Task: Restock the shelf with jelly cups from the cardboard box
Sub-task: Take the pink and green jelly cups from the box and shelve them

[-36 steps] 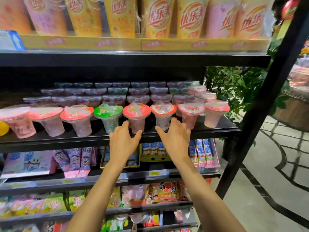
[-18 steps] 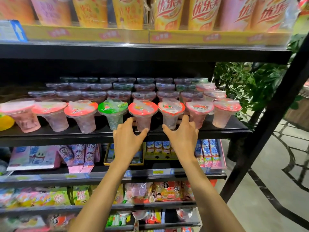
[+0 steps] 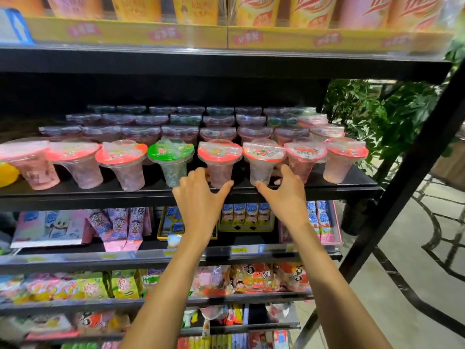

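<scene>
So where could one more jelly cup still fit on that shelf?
Bare shelf shows only as a strip along the front edge, before the front cups left of the left hand, and a corner right of the last pink cup. Behind, the back rows are packed close.

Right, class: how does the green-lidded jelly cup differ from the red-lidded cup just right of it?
The green-lidded clear plastic jelly cup has greenish contents; the red-lidded clear plastic jelly cup beside it has pinkish contents. The left hand holds the red-lidded cup's base; the green-lidded cup is in no grip. Both stand upright, front row, on the black shelf.
</scene>
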